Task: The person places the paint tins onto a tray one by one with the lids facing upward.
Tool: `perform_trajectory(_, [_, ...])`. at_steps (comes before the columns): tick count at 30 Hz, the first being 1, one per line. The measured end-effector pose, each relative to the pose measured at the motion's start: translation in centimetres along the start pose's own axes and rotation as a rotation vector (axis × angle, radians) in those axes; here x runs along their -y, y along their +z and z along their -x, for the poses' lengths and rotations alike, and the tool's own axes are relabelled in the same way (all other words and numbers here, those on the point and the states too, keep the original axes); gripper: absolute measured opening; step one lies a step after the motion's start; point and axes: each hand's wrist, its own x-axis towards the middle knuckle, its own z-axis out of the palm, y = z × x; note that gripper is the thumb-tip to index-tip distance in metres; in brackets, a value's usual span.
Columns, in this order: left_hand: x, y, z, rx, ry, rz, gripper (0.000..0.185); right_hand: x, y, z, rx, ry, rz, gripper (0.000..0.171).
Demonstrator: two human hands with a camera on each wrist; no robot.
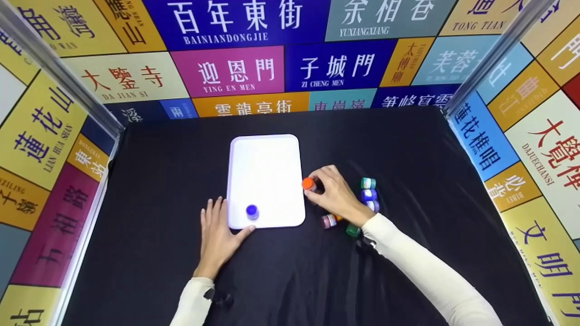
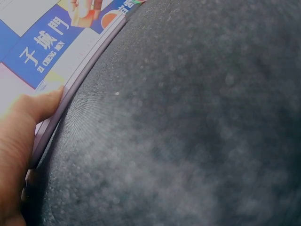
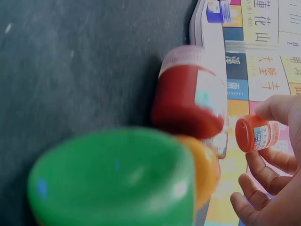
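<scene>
A white tray [image 1: 267,167] lies on the black cloth with a small blue-capped jar [image 1: 252,211] standing near its front edge. My left hand [image 1: 219,231] rests flat on the cloth beside the tray's front left corner, thumb [image 2: 40,106] touching the tray rim [image 2: 75,87]. My right hand [image 1: 333,192] pinches an orange-capped jar [image 1: 309,184] just off the tray's right edge; the right wrist view shows this orange jar [image 3: 256,133] between thumb and fingers. Close behind the wrist lie a dark red jar [image 3: 188,94] and a green-capped jar [image 3: 113,179].
Several small paint jars cluster right of the tray: teal [image 1: 368,183], blue [image 1: 369,194], purple [image 1: 372,206], dark red [image 1: 329,221] and green [image 1: 352,230]. Printed walls enclose the cloth on three sides.
</scene>
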Motion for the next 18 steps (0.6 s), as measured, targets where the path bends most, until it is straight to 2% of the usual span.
perform_trajectory(10, [-0.1,-0.1,-0.1,-0.004,0.004,0.006,0.115,1.4,2.2,0.5,0.000,-0.077,-0.024,0.033])
perform_trajectory(18, [0.0,-0.1,0.0,-0.001,0.004,0.003,0.116,2.7,3.7,0.8,0.042,-0.087,-0.061,0.030])
